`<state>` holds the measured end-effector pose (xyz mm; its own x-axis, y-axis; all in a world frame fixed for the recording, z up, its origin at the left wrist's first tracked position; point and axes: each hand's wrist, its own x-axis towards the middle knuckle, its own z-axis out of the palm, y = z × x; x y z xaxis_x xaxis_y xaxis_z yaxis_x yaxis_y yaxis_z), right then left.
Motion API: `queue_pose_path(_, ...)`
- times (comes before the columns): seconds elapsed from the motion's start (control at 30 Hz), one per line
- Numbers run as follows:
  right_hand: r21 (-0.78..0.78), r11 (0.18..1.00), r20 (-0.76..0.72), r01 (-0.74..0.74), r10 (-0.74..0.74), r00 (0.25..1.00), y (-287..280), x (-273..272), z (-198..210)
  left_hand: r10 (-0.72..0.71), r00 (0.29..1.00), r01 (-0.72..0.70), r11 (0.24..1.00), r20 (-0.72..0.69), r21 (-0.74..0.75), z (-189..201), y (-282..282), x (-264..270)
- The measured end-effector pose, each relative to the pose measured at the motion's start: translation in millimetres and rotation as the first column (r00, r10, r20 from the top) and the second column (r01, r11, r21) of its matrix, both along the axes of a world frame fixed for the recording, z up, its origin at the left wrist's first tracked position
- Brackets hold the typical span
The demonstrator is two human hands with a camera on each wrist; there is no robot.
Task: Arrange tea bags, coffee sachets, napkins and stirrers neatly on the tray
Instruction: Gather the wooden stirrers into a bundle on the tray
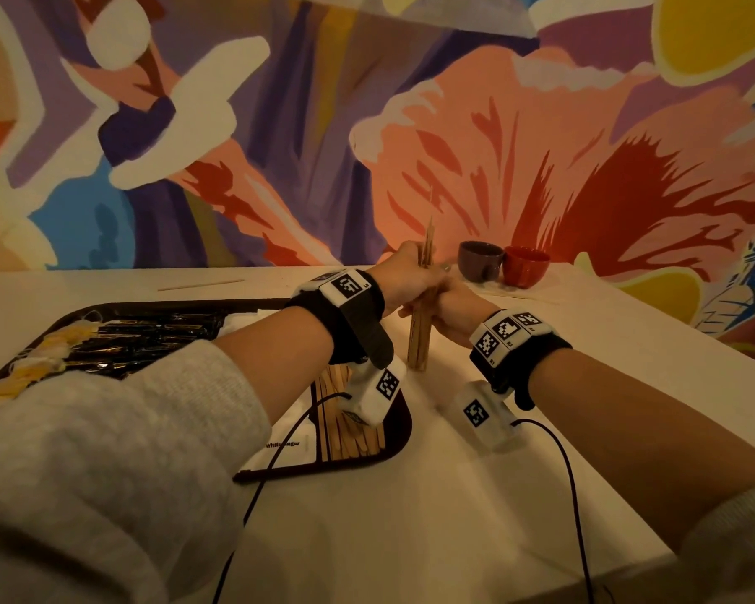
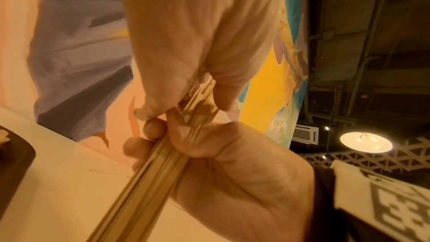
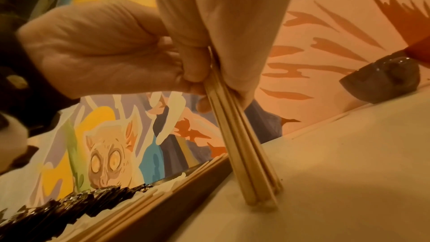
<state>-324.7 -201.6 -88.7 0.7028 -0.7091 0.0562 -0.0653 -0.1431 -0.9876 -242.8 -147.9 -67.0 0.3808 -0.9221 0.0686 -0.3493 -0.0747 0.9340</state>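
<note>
Hidden: the left forearm and its grey sleeve point(image 1: 118, 433) cover the near middle of the tray point(image 1: 404, 429); the napkins beneath the packets show only as white strips, and the print on the white sugar packet point(image 1: 286, 446) is cut off by a cable.
Blur: the bundle of stirrers point(image 1: 420, 337) is smeared in the left wrist view.
Left hand point(image 1: 410, 276): fingers curled round the upper part of the bundle.
Right hand point(image 1: 458, 313): clamped on the same bundle just below, touching the left hand.
Bundle: upright, lower ends point(image 3: 260, 203) resting on the table point(image 1: 497, 494), just right of the tray.
Tray contents: dark sachets point(image 1: 149, 337) in a row at the left; yellow-tagged tea bags point(image 1: 44, 359) at the far left edge; more stirrers point(image 1: 345, 433) lying flat at its right end.
Background: a purple cup point(image 1: 480, 259) and a red cup point(image 1: 526, 265) far right; one loose stick point(image 1: 201, 284) far left.
</note>
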Motion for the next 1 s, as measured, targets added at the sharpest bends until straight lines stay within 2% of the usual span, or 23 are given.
queue_pose_path(0.1,-0.014,0.997,-0.138,-0.073,0.071,0.988,-0.6,-2.7,-4.3,-0.029,0.999,0.026,0.997,0.033,0.068,-5.8,4.3,0.4)
queue_pose_path(0.27,0.065,0.987,-0.17,-0.149,0.158,0.973,4.3,-8.9,-4.9,0.016,0.997,-0.025,0.994,0.079,0.111,-3.0,7.7,-4.1)
queue_pose_path(0.37,0.047,0.984,-0.232,-0.175,0.181,0.956,6.1,-13.7,-3.7,-0.035,0.993,0.02,0.991,0.11,0.134,-3.3,11.6,-6.8)
queue_pose_path(0.43,0.018,0.982,-0.26,-0.187,0.185,0.948,9.3,-15.6,-1.9,-0.02,0.986,0.0,0.993,0.166,0.119,-3.0,15.4,-5.3)
queue_pose_path(0.53,0.011,0.977,-0.24,-0.213,0.209,0.948,16.6,-17.8,8.2,0.048,0.98,-0.051,0.999,0.194,0.013,4.5,26.9,-0.1)
queue_pose_path(0.67,0.037,0.941,-0.241,-0.336,0.335,0.911,25.9,-18.5,32.4,0.104,0.973,-0.099,0.994,0.206,-0.034,25.8,50.5,7.7)
queue_pose_path(0.83,0.185,0.867,-0.286,-0.462,0.498,0.819,47.0,-3.6,35.4,0.098,0.983,-0.118,0.985,0.154,0.13,34.3,87.5,17.2)
queue_pose_path(1.0,0.209,0.874,-0.432,-0.439,0.486,0.76,70.3,6.9,15.2,0.129,0.977,-0.177,0.933,0.167,0.313,19.6,112.0,22.2)
